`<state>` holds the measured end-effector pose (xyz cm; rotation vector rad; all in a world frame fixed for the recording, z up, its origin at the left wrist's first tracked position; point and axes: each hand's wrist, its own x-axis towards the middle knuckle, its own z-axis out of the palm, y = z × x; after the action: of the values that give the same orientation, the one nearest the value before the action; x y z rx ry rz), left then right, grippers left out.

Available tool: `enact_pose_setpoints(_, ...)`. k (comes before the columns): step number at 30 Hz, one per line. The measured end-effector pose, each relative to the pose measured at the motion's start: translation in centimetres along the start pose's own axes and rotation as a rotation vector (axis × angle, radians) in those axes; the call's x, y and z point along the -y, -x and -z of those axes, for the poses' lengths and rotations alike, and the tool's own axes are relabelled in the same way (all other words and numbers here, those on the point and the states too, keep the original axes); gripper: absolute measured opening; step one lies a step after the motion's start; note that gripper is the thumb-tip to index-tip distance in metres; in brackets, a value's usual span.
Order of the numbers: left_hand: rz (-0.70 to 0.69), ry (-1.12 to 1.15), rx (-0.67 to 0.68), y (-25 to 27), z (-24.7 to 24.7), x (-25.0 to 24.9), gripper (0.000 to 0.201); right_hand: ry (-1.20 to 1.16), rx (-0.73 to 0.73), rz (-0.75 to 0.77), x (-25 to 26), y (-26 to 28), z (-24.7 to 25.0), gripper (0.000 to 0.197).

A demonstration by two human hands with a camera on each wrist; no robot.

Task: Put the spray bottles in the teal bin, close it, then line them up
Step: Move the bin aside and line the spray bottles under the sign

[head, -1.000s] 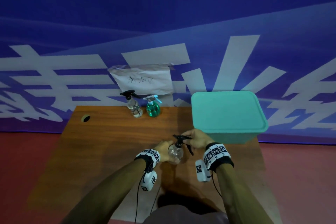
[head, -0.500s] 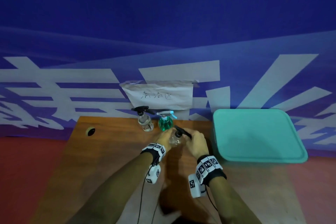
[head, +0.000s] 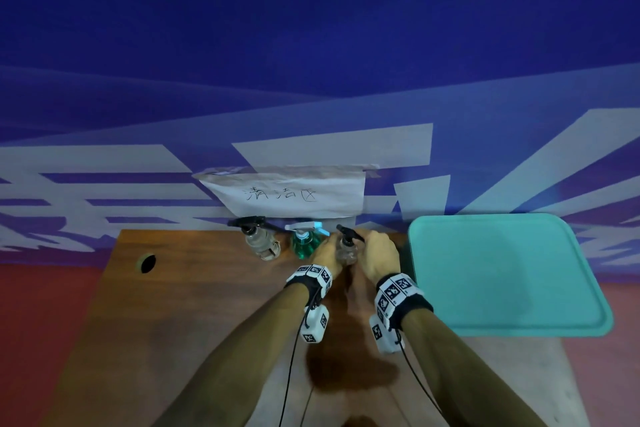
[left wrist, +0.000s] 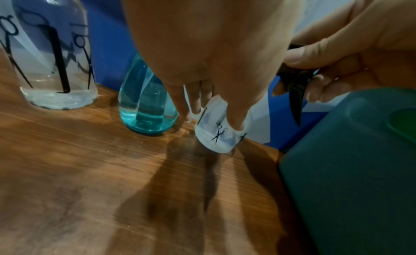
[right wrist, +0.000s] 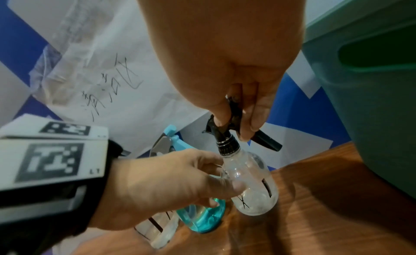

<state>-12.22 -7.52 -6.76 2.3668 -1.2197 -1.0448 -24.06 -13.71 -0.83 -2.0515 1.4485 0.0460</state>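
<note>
A small clear spray bottle (head: 346,251) (right wrist: 252,184) (left wrist: 217,132) with a black trigger head stands at the table's back edge, its base at or just above the wood. My left hand (head: 323,251) (right wrist: 171,184) grips its body, and my right hand (head: 379,253) (right wrist: 234,120) pinches its black trigger head. To its left stand a teal-liquid bottle (head: 304,243) (left wrist: 146,105) and a larger clear bottle (head: 260,242) (left wrist: 52,59). The teal bin (head: 502,274) stands at the right with its lid on.
A paper sign (head: 287,196) with handwriting is taped to the blue and white backdrop behind the bottles. The wooden table (head: 194,308) has a round cable hole (head: 148,262) at the back left. The bin's wall (left wrist: 351,169) stands just right of the held bottle.
Both hands have carried the small clear bottle from the table's middle to the back edge, beside the teal-liquid bottle. The bin has not moved.
</note>
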Motion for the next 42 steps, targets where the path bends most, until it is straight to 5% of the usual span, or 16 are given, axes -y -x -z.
enact_pose_setpoints(12, 0.042, 0.095, -0.017, -1.3, -0.9, -0.2, 0.069, 0.071, 0.027, 0.107, -0.5, -1.7, 0.6, 0.014)
enact_pose_setpoints(20, 0.063, 0.089, -0.04, -2.2, -1.1, -0.9, 0.031, 0.307, 0.03, 0.295, -0.2, -3.4, 0.9, 0.039)
enact_pose_setpoints(23, 0.056, 0.123, -0.067, -2.8, -1.6, -0.5, 0.032, 0.359, 0.068, 0.347, 0.2, -4.1, 0.8, 0.039)
enact_pose_setpoints(32, 0.042, 0.148, -0.075, -2.5, -1.4, -0.2, 0.032, 0.416, 0.19, 0.33, 1.6, -4.9, 0.9, 0.036)
enact_pose_setpoints(42, 0.147, 0.176, -0.103, -2.8, -2.0, -0.4, 0.03, 0.549, 0.166, 0.332, 2.4, -4.4, -0.2, 0.028)
